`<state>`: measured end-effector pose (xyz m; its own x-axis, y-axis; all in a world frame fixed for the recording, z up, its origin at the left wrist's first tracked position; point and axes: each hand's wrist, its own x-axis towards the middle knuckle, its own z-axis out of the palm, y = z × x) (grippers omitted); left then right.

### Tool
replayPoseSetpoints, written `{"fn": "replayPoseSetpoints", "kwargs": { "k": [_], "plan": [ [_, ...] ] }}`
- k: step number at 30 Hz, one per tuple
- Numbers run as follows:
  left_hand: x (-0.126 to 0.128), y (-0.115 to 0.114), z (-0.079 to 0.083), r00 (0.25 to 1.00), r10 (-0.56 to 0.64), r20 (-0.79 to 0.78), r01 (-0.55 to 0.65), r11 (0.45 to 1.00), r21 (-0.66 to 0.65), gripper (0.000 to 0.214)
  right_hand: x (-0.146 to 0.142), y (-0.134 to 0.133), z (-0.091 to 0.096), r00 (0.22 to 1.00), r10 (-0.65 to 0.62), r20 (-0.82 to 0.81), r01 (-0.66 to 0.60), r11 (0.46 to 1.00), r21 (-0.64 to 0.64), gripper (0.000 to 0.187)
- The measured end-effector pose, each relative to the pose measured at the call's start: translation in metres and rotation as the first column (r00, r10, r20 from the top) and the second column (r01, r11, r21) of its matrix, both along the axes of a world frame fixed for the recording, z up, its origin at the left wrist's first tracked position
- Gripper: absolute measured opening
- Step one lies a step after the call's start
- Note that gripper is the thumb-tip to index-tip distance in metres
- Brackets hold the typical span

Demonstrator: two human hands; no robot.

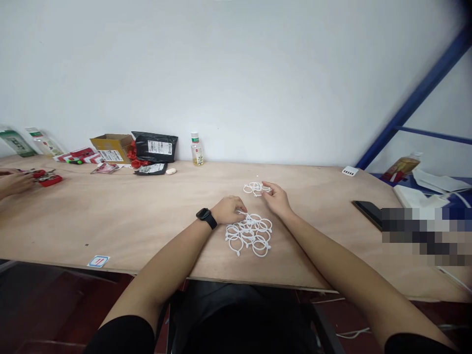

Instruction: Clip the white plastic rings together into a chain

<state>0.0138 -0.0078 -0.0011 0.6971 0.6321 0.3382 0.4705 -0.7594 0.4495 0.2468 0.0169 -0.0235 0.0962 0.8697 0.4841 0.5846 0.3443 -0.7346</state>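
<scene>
A pile of white plastic rings with small tabs [260,243] lies on the wooden table [140,221] in front of me. My left hand [230,209], with a black watch [206,217] on the wrist, is at the pile's upper left edge. Its fingers are bent down and pinch a ring there; the fingertips are partly hidden. Farther back lies a smaller group of the same white rings [252,187]. My right hand [276,197] is at the right side of this group, thumb and fingers closed about one ring.
Along the wall stand a bottle [197,150], a black parcel [157,147] and a cardboard box [110,147]. Another person's hand [16,183] is at red objects [49,180] on the far left. To the right lie a dark phone-like slab [367,212] and a white multi-port block [350,171].
</scene>
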Motion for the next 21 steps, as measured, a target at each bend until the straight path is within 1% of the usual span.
{"fn": "replayPoseSetpoints", "kwargs": {
  "k": [3, 6, 9, 10, 12, 14, 16, 18, 21],
  "plan": [
    [0.002, 0.0, -0.003, 0.998, -0.023, -0.058, 0.022, 1.0, -0.003, 0.014, -0.002, -0.005, 0.003, 0.998, 0.044, 0.038, -0.047, 0.997, 0.069, 0.029],
    [0.003, 0.001, -0.005, 0.999, -0.028, -0.027, 0.027, 0.999, -0.03, 0.012, -0.01, -0.012, 0.004, 0.989, 0.136, 0.06, -0.141, 0.985, 0.1, 0.022],
    [0.003, 0.001, -0.007, 0.997, 0.041, 0.064, -0.033, 0.993, -0.115, 0.014, -0.018, -0.019, 0.004, 0.972, 0.236, 0.01, -0.237, 0.971, 0.04, 0.025],
    [0.003, 0.001, -0.008, 0.991, 0.084, 0.107, -0.068, 0.987, -0.144, 0.015, -0.02, -0.021, 0.005, 0.96, 0.277, -0.031, -0.277, 0.961, 0.0, 0.028],
    [0.003, 0.001, -0.008, 0.962, 0.186, 0.2, -0.154, 0.974, -0.167, 0.017, -0.023, -0.026, 0.006, 0.925, 0.361, -0.114, -0.371, 0.925, -0.082, 0.033],
    [0.004, 0.001, -0.008, 0.927, 0.261, 0.269, -0.233, 0.963, -0.133, 0.017, -0.025, -0.031, 0.009, 0.891, 0.431, -0.14, -0.449, 0.883, -0.14, 0.034],
    [0.006, 0.0, -0.006, 0.911, 0.287, 0.295, -0.279, 0.958, -0.07, 0.017, -0.027, -0.034, 0.011, 0.876, 0.469, -0.111, -0.482, 0.858, -0.177, 0.031],
    [0.007, -0.001, -0.005, 0.919, 0.274, 0.285, -0.28, 0.96, -0.019, 0.016, -0.028, -0.035, 0.012, 0.872, 0.48, -0.095, -0.489, 0.849, -0.198, 0.028],
    [0.008, -0.002, -0.004, 0.934, 0.247, 0.257, -0.26, 0.965, 0.017, 0.016, -0.03, -0.034, 0.011, 0.864, 0.474, -0.171, -0.502, 0.841, -0.204, 0.027]
  ]
}}
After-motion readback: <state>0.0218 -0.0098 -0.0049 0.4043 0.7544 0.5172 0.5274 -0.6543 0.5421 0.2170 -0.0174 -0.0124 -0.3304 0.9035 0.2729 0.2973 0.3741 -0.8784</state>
